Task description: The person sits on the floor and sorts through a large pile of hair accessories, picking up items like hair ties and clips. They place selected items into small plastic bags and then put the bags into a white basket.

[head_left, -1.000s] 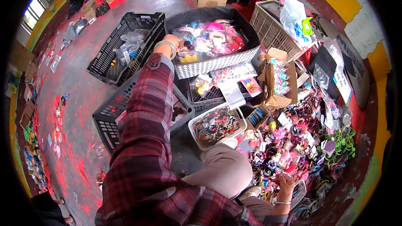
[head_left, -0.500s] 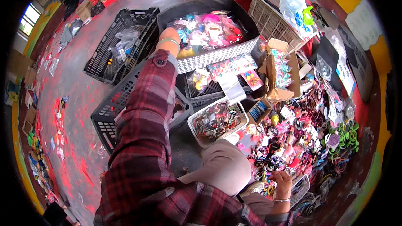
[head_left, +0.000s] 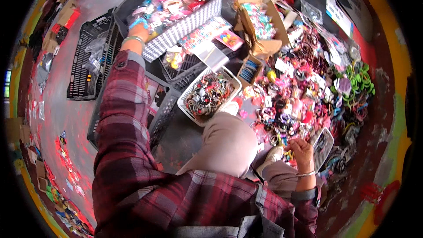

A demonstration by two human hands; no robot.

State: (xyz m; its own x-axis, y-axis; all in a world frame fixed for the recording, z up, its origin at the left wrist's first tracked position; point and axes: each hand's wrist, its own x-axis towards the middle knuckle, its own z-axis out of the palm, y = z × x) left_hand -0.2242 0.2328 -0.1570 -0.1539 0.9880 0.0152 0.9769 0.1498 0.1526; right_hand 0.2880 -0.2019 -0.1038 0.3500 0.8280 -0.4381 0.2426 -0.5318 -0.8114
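Using the white basket (head_left: pixel 187 112) of mixed hair ties as the reference. 2 hands in view, both bare.

Left hand (head_left: pixel 139 32): beyond the basket and to its left, reaching over the near left corner of the bin (head_left: pixel 194 22) with the patterned front. Fingers are down by a blue packet (head_left: pixel 141 22) at the edge of the bagged accessories (head_left: pixel 174 4). Fingertips partly hidden, so can't tell how far open it is or if it has hold of anything.

Right hand (head_left: pixel 302 150): right of the basket and nearer the wearer, at the near edge of the loose accessory pile (head_left: pixel 295 92). Fingers bent, thumb close to fingertips. Might be pinching something small; too small to confirm. Pile itself spreads right of the basket.

Around it: small carton (head_left: pixel 249 70) with blue bands just right of the basket, open cardboard box (head_left: pixel 280 28) of small packs beyond that. Black crate (head_left: pixel 79 75) well left. Small mesh basket (head_left: pixel 325 155) to the right and nearer, just beside the right hand.
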